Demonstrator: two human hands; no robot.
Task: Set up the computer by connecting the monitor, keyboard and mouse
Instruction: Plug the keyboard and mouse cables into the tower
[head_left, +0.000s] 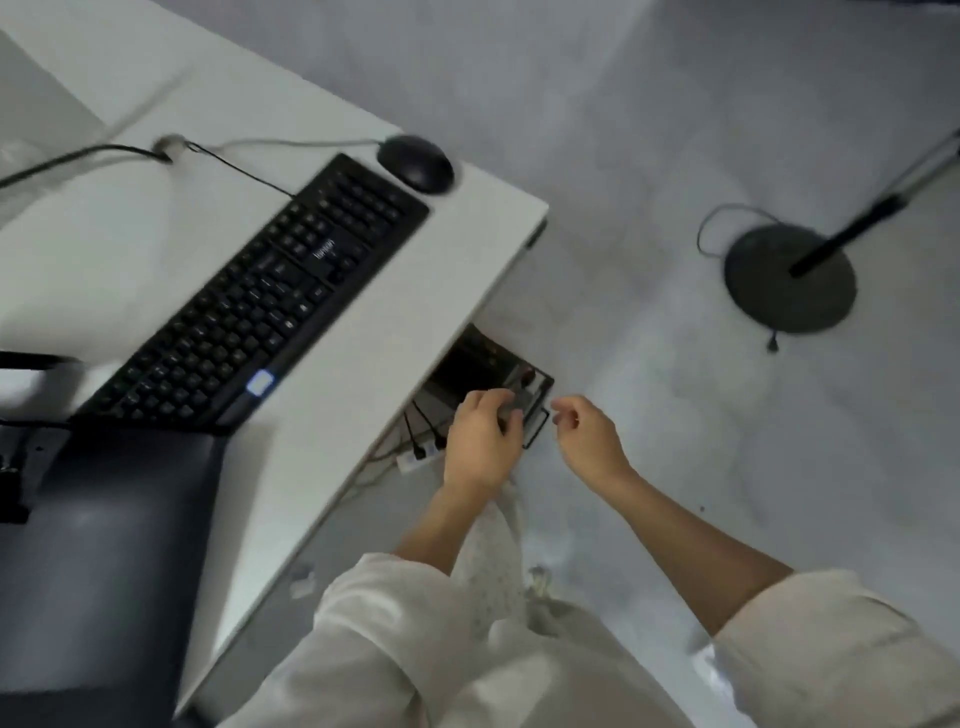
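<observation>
Left hand: we saw our left hand (483, 441) reaching down past the near right edge of the desk, its fingers curled round a small grey object, probably a plug, at the computer case; what exactly it was we could not tell.
Right hand: our right hand (589, 439) hung just right of the left one, apart from it, fingers loosely curled and holding nothing.
Computer case: the dark computer case (488, 371) stood on the floor, half hidden under the desk edge, beneath both hands.
Power strip: a white power strip (415, 457) lay on the floor just left of the left hand, with black plugs in it.
Keyboard: the black keyboard (260, 306) lay slantwise on the white desk (415, 312), its cable running to the far left.
Mouse: the black mouse (415, 163) sat just beyond the keyboard's far end, near the desk's far right edge.
Monitor: the dark monitor (104, 561) lay at the near left, touching the keyboard's near end.
Lamp stand: a round black stand base (789, 278) stood on the floor, well apart to the right.
</observation>
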